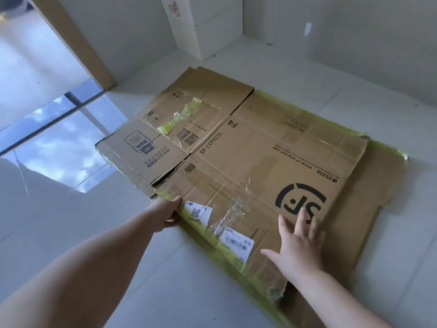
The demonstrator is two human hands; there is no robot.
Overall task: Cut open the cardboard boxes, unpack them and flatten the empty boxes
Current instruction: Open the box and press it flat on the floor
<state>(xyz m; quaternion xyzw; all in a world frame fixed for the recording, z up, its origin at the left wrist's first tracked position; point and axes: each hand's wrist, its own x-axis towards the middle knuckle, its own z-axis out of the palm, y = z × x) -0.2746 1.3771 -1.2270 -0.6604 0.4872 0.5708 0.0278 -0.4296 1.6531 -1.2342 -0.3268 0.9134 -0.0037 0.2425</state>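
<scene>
A large flattened brown cardboard box [272,157] with a black SF logo and "SF EXPRESS" print lies on the pale floor, on top of another flattened sheet [369,197] edged with yellow-green tape. My left hand [166,213] grips the near left edge of the top box, thumb on top and fingers under. With its fingers spread, my right hand [299,242] presses flat on the box beside the logo. White shipping labels [236,243] and clear tape stick near the front edge.
A smaller flattened box flap [139,152] juts out at the left. A white pillar [186,27] and grey walls stand behind. A brown door frame [78,43] and a reflective glass floor patch [59,143] lie to the left.
</scene>
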